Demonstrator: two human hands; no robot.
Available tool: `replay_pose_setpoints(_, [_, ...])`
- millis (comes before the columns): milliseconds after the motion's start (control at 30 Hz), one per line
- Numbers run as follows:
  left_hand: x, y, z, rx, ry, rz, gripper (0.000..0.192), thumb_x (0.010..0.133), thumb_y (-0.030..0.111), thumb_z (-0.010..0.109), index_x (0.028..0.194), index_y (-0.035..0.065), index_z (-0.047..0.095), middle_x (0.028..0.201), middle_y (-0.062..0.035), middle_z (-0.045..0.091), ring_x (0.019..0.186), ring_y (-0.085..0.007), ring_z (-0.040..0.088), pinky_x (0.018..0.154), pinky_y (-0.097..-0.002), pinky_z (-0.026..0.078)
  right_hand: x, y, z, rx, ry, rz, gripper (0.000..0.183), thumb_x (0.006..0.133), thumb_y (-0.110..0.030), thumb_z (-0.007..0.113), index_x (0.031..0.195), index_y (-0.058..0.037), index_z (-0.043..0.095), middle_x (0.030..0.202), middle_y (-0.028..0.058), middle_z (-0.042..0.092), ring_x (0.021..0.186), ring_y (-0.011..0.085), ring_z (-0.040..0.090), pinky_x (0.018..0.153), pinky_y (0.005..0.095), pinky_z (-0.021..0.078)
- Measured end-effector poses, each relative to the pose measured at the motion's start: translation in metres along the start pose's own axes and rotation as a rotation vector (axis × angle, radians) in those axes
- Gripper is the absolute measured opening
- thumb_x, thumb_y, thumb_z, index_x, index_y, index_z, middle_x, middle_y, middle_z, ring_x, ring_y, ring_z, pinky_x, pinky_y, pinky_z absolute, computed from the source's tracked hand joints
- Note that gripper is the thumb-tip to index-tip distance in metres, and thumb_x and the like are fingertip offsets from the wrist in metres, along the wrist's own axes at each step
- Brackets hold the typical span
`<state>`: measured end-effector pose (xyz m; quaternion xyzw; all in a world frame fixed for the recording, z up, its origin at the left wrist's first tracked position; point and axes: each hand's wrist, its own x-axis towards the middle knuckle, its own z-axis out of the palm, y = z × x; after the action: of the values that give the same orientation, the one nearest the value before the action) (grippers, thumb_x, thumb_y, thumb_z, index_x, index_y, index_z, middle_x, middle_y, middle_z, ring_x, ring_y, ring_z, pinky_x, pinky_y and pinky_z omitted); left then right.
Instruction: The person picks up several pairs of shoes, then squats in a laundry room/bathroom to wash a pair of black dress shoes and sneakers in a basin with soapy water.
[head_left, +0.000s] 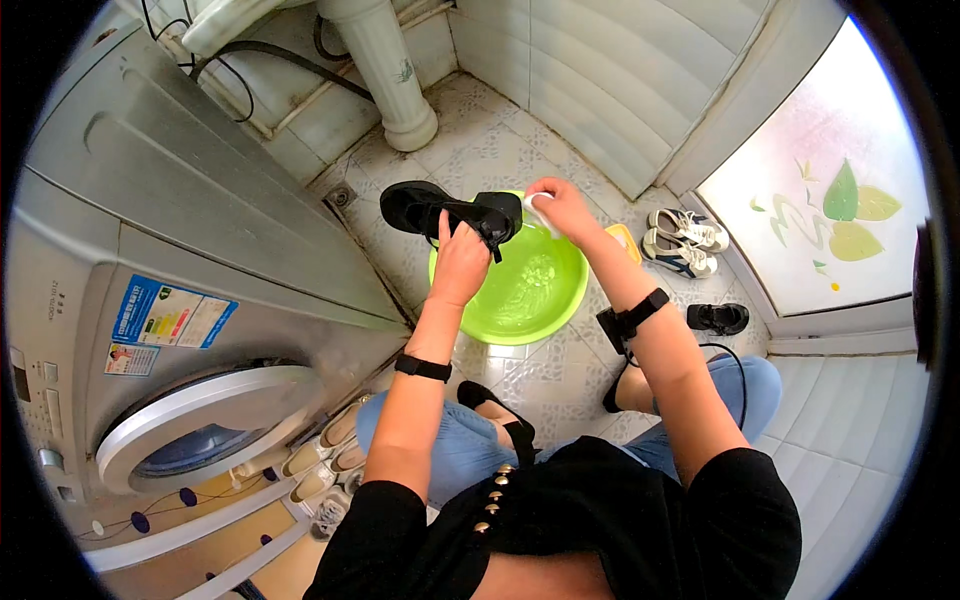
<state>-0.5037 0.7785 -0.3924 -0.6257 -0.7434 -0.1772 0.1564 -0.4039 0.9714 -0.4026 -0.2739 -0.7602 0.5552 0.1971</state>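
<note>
My left hand (463, 259) grips a black heeled shoe (420, 208) and holds it over the far left rim of a lime-green plastic basin (525, 300). The shoe lies sideways, its toe to the left and its block heel to the right. A white cloth or wipe (546, 215) is pinched in my right hand (564, 202), just right of the heel and above the basin. Shallow water glints inside the basin. The mate, a black shoe (718, 319), rests on the floor at the right.
A silver front-loading washing machine (225, 225) fills the left side. White sneakers (684, 241) stand by the frosted door (810, 180), with a yellow plastic container (626, 241) partly hidden by my right forearm. Behind are a pedestal sink (386, 75) and a floor drain (341, 196). Several shoes (322, 457) sit lower left.
</note>
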Motion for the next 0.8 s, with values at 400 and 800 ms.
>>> replay_pose_setpoints(400, [-0.001,0.008,-0.003,0.022,-0.057,0.150,0.015,0.067,0.009,0.057,0.079,0.0059,0.065,0.086,-0.0039,0.057,0.091,-0.0232,0.053,0.101,-0.0573,0.027,-0.019,0.008,0.022,0.912,-0.404,0.651,0.047,0.083,-0.052,0.055,0.104,-0.0098,0.059,0.085,0.0047,0.065,0.067,0.0146,0.063,0.058,0.0301,0.0530])
replay_pose_setpoints(800, [0.006,-0.022,0.012,-0.970,0.028,-0.563,0.039,0.077,0.014,0.057,0.113,0.0014,0.055,0.115,-0.0156,0.054,0.102,-0.0272,0.054,0.086,-0.0317,0.044,-0.025,0.042,0.026,1.041,-0.078,0.396,0.033,0.085,-0.030,0.058,0.102,-0.0024,0.059,0.091,0.0081,0.065,0.073,0.0181,0.062,0.064,0.0305,0.0514])
